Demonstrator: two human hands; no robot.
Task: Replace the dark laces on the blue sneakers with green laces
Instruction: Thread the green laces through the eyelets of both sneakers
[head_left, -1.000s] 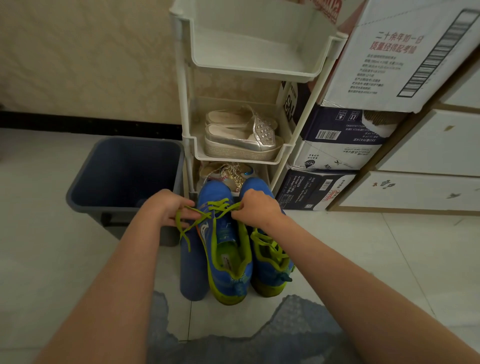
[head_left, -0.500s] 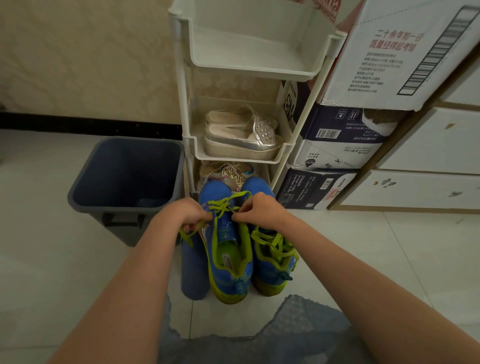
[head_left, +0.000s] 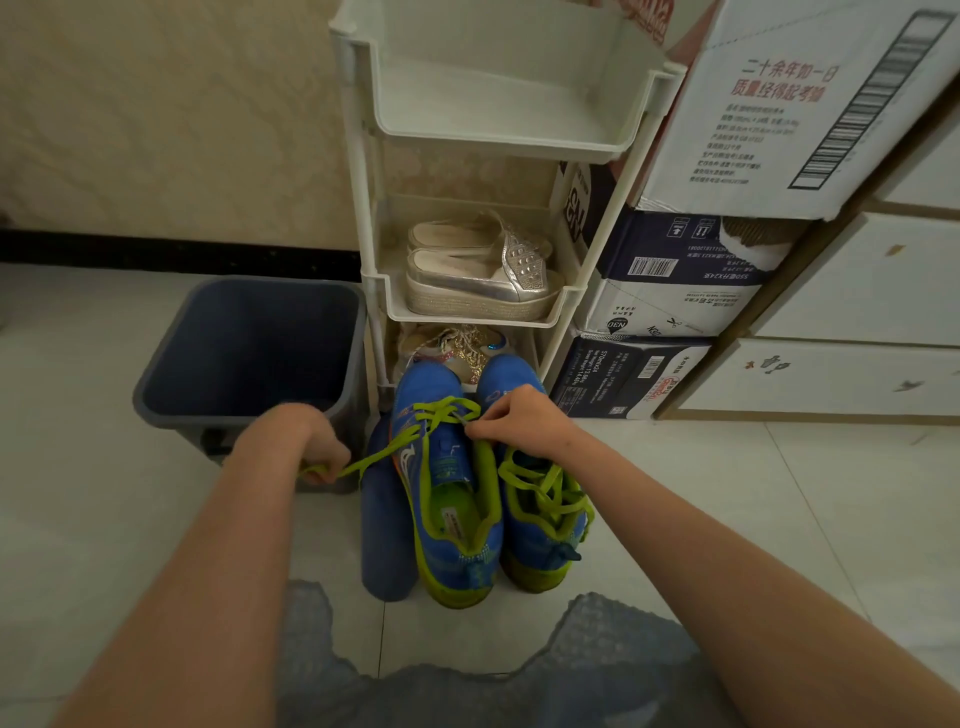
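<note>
Two blue sneakers with lime trim stand side by side on the tiled floor, toes toward the rack. The left sneaker (head_left: 441, 483) has a green lace (head_left: 400, 447) threaded through its front eyelets. My left hand (head_left: 324, 454) grips one end of that lace, drawn out taut to the left. My right hand (head_left: 519, 421) pinches the other end at the shoe's right eyelets. The right sneaker (head_left: 540, 519) carries a green lace over its tongue. No dark laces are visible.
A dark grey bin (head_left: 249, 353) stands left of the shoes. A white plastic shoe rack (head_left: 498, 130) holds silver sandals (head_left: 483, 280) behind them. Stacked cardboard boxes (head_left: 675, 280) sit at right. A blue cylinder (head_left: 387, 535) lies beside the left sneaker. My knees fill the bottom edge.
My left hand has pulled its lace end down and out to the left, away from the shoe, stretching the lace. My right hand stays at the eyelets.
</note>
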